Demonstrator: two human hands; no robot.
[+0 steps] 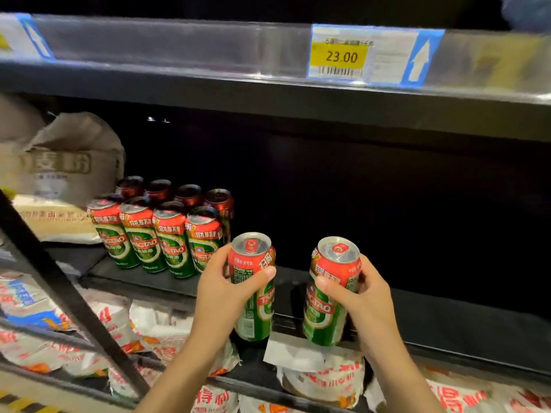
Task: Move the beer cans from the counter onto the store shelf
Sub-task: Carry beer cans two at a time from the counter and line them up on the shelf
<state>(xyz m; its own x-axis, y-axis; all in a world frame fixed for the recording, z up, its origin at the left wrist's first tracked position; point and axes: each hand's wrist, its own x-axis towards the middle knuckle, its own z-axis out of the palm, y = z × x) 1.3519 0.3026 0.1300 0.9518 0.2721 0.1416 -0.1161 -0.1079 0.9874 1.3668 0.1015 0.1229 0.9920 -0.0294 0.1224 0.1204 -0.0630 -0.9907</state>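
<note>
Left hand [220,289] and right hand [362,290] each wrapped around an upright beer can [253,286], [331,290] at the dark shelf's [447,311] front edge, mid-placement, next likely sliding both back beside the stocked cans [161,231].

Above me ran a dark upper shelf edge [179,84] with a yellow price tag [338,58]; the recess behind lay unlit, paper sacks [68,162] far left.
</note>
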